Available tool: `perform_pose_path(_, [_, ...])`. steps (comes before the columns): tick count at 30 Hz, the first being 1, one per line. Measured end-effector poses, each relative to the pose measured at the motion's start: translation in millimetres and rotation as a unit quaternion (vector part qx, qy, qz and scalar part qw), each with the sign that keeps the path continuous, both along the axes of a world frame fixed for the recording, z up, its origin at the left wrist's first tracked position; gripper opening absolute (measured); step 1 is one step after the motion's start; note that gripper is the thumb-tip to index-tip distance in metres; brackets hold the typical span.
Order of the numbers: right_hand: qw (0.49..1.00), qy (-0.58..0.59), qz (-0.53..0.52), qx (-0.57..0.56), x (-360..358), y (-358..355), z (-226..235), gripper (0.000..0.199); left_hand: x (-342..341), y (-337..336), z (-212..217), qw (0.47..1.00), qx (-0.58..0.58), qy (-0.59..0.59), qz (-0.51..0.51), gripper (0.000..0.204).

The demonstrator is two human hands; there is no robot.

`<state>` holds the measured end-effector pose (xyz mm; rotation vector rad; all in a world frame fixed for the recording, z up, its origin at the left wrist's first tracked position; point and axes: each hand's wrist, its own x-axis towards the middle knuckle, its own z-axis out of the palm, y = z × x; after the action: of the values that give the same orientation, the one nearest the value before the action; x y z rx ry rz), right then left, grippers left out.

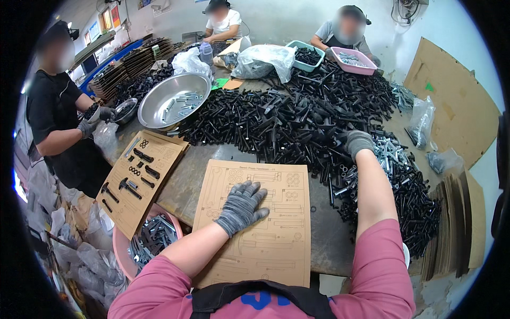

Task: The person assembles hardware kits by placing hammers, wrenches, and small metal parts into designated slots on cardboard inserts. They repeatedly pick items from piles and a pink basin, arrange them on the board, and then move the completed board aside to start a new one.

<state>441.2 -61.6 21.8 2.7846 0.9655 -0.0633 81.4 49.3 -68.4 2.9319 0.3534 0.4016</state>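
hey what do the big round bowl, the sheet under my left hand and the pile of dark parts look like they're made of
Bowl: likely stainless steel, since it is silvery and mirrors the light. Sheet: brown cardboard, matte and flat, with printed outlines of parts; the left hand lies flat on it. Pile: black tubes and bolts, probably metal with a dull black coating, though plastic can't be ruled out; the right hand reaches into it.

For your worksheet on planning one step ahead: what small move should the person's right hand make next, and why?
Probably close the right hand on one black part from the pile and bring it to the cardboard template. The hand already rests in the pile, and the left hand pins a template with no parts on it.
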Motion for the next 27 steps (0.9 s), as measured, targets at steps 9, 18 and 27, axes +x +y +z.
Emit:
perform_pose_path(9, [0.953,0.16,0.017,0.257,-96,-83,29,0.028,0,0,-4,1.0,0.003,-0.004,0.025,0.052])
perform_pose_path(18, [0.848,0.29,0.217,0.387,-234,-87,-38,0.035,-9,-25,8,0.877,-0.431,-0.177,-0.119,0.034])
perform_pose_path(27, [0.858,0.087,0.317,0.394,-274,-91,-33,0.019,-15,-75,40,0.676,-0.675,-0.266,-0.132,0.033])
